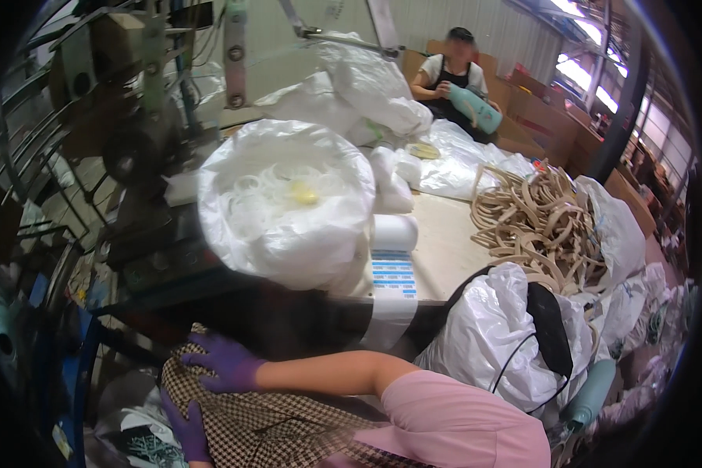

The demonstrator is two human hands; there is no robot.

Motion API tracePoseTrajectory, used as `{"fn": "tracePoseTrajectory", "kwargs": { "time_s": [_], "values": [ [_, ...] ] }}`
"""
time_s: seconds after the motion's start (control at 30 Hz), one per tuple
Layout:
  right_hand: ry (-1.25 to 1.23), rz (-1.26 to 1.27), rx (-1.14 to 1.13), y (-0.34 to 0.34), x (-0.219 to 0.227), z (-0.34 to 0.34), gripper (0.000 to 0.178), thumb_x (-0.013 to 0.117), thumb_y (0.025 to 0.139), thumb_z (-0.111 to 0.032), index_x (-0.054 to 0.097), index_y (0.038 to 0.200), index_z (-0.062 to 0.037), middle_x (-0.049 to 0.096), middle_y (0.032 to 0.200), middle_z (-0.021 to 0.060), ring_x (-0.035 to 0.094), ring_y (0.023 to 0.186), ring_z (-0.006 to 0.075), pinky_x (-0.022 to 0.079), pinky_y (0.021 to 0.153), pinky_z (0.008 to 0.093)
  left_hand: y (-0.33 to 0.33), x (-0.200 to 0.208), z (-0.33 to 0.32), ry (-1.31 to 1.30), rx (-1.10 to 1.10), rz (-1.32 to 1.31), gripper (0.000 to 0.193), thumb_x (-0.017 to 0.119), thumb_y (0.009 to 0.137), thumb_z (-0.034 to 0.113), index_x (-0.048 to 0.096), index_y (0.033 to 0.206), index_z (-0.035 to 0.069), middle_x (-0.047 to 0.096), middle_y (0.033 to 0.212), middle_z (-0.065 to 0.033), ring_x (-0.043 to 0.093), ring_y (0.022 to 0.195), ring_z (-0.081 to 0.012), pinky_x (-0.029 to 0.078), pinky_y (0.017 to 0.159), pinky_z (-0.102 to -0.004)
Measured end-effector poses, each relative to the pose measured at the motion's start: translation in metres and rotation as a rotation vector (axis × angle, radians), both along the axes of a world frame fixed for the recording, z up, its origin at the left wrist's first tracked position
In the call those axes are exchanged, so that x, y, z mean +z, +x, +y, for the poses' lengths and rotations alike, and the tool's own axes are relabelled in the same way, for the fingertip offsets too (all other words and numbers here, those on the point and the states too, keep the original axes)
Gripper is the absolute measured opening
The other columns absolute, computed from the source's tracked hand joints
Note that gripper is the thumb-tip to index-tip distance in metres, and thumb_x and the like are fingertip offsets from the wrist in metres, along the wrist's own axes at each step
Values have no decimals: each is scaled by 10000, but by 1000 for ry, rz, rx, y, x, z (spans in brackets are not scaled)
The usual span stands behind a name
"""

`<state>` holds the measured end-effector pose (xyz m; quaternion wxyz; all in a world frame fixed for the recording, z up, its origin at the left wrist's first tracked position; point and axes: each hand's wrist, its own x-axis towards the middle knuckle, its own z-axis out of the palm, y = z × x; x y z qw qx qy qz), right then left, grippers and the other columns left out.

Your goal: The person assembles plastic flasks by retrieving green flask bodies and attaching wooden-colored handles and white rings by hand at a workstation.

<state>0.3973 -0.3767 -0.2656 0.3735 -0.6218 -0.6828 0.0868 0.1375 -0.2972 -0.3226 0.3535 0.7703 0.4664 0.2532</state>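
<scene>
Both of my hands wear purple gloves and rest against a brown-and-black checked apron [265, 417] over my lap. My right hand [230, 363] reaches across from the pink sleeve on the right; its fingers are spread over the cloth, with nothing seen in them. Lower down, my left hand [189, 430] lies along the apron's left edge, its visible fingers stretched out and no object showing in it. Beyond them on the table stands a white plastic bag [288, 242], open at the top and full of clear rings, with a yellowish piece among them.
A roll of labels [394, 234] trails over the table's front edge. Tan curved strips [534, 226] are heaped at the right, above a white sack [483, 335]. Machinery [117, 101] stands at the left. Across the table, a person [456, 74] holds a teal cylinder [476, 109].
</scene>
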Motion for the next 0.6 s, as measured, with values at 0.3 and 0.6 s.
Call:
{"fn": "tracePoseTrajectory", "kwargs": {
  "time_s": [0.3,0.6],
  "values": [
    [-42,11,-8,3,-2,-2,590,705,907,-397,611,1469,-244,423,1626,201,444,1434,479,455,1153,567,-7,7,-14,-17,4,-117,804,673,1022,297,286,1676,37,345,1697,-219,352,1556,-369,294,1266,-453],
    [-43,-7,-25,4,4,-6,602,689,916,-389,615,1488,-216,434,1629,232,456,1435,483,437,1171,564,-5,7,-8,-48,22,-109,789,648,1030,301,283,1675,30,338,1698,-233,355,1553,-385,312,1258,-462]
  ]
}}
